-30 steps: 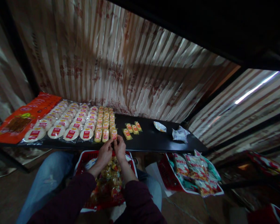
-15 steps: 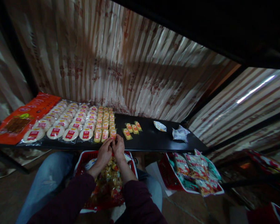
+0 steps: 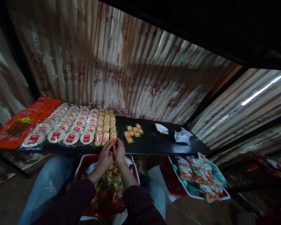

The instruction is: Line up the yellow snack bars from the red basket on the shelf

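Because left hand (image 3: 105, 157) and right hand (image 3: 119, 153) partly hide the packet (image 3: 113, 137), I cannot tell their grip.

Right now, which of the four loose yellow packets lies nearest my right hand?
The front-left packet: it lies closest to your right hand and the shelf's front edge; the other three sit farther back.

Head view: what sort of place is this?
Likely a shop or stockroom: packaged snacks lie in rows on a black shelf, and a red basket below holds bagged goods.
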`<state>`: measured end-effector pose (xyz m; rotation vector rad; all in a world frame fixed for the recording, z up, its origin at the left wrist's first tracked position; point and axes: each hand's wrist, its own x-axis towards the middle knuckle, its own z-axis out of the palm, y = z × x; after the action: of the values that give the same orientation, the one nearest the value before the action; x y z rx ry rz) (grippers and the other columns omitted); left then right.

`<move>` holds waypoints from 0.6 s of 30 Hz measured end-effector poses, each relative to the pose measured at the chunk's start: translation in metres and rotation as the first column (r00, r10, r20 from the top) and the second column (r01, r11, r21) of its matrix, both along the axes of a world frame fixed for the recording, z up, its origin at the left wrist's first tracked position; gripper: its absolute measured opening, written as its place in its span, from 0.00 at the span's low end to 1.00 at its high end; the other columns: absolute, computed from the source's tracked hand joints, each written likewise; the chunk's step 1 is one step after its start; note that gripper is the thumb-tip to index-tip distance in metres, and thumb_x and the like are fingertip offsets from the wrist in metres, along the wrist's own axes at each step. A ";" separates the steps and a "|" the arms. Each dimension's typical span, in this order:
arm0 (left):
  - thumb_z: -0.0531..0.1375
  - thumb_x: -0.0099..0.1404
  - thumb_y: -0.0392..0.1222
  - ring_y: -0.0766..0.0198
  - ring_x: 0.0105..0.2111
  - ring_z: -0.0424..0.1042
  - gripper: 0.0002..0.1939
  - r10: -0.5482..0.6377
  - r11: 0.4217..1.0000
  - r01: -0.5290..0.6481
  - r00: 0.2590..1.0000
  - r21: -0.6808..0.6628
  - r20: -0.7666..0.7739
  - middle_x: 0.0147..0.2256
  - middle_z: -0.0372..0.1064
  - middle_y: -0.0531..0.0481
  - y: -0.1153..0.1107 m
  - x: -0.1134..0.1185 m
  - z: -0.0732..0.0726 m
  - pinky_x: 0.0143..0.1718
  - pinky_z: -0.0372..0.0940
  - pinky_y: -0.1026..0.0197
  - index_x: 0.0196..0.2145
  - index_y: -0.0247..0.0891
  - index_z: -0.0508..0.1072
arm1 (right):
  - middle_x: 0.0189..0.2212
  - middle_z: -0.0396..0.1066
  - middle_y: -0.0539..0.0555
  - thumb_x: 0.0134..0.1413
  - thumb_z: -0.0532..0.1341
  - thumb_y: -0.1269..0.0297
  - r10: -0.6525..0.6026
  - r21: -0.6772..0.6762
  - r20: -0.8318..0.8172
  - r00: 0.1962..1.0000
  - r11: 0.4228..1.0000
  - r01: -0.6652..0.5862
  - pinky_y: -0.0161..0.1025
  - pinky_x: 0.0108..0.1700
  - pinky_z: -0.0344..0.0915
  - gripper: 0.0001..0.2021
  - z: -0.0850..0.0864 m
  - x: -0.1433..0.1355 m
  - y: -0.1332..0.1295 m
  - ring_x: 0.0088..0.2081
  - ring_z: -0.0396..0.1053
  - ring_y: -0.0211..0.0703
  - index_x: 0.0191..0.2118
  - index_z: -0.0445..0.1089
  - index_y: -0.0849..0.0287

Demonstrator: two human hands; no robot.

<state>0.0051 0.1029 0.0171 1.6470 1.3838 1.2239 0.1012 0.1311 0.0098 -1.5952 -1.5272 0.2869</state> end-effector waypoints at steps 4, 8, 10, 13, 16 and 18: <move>0.49 0.55 0.26 0.58 0.59 0.59 0.26 0.005 1.000 -0.005 1.000 0.018 -0.008 0.58 0.61 0.40 -0.003 0.001 -0.002 0.63 0.52 0.51 0.50 0.33 0.71 | 0.42 0.71 0.62 0.49 0.56 0.71 0.001 0.009 -0.030 1.000 1.000 0.000 0.44 0.48 0.66 0.18 -0.001 0.001 -0.002 0.44 0.69 0.48 0.48 0.68 0.65; 0.48 0.55 0.25 0.57 0.59 0.60 0.26 0.005 1.000 -0.004 0.999 0.026 -0.041 0.58 0.61 0.40 -0.005 0.000 -0.003 0.63 0.52 0.51 0.49 0.33 0.71 | 0.43 0.70 0.63 0.48 0.56 0.72 0.002 0.013 -0.077 0.997 1.000 -0.001 0.45 0.48 0.67 0.19 0.000 0.001 -0.005 0.44 0.69 0.49 0.49 0.68 0.66; 0.48 0.54 0.25 0.57 0.59 0.59 0.26 -0.007 0.999 0.009 0.998 0.039 -0.063 0.58 0.61 0.40 -0.007 -0.001 -0.003 0.63 0.52 0.51 0.49 0.32 0.71 | 0.44 0.70 0.64 0.48 0.56 0.72 -0.001 0.011 -0.095 0.995 1.000 0.002 0.45 0.48 0.67 0.20 0.000 0.001 -0.006 0.44 0.69 0.49 0.49 0.67 0.66; 0.47 0.54 0.25 0.59 0.60 0.59 0.26 -0.008 0.998 0.013 0.996 0.056 -0.084 0.58 0.61 0.42 -0.012 -0.002 -0.005 0.63 0.52 0.52 0.49 0.34 0.70 | 0.45 0.69 0.64 0.47 0.56 0.72 -0.004 0.022 -0.121 0.993 1.000 0.007 0.45 0.48 0.67 0.20 -0.002 0.000 -0.009 0.44 0.69 0.48 0.50 0.67 0.66; 0.47 0.55 0.25 0.60 0.59 0.60 0.26 0.001 0.997 0.005 0.997 0.072 -0.079 0.57 0.63 0.44 -0.019 -0.004 -0.007 0.62 0.53 0.53 0.49 0.37 0.70 | 0.47 0.68 0.64 0.48 0.55 0.72 -0.016 0.053 -0.141 0.990 0.998 0.024 0.46 0.49 0.67 0.21 -0.005 0.000 -0.013 0.47 0.67 0.49 0.51 0.66 0.64; 0.47 0.56 0.26 0.60 0.58 0.60 0.25 0.004 0.997 0.002 0.997 0.079 -0.074 0.56 0.64 0.45 -0.022 -0.005 -0.008 0.62 0.54 0.54 0.48 0.37 0.71 | 0.49 0.66 0.64 0.50 0.55 0.71 -0.021 0.071 -0.146 0.989 0.997 0.032 0.47 0.49 0.67 0.21 -0.005 0.000 -0.018 0.49 0.66 0.49 0.52 0.65 0.63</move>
<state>0.0001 0.0808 0.0090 1.7629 1.3965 1.2436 0.1014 0.1129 0.0050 -1.5024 -1.3890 0.3216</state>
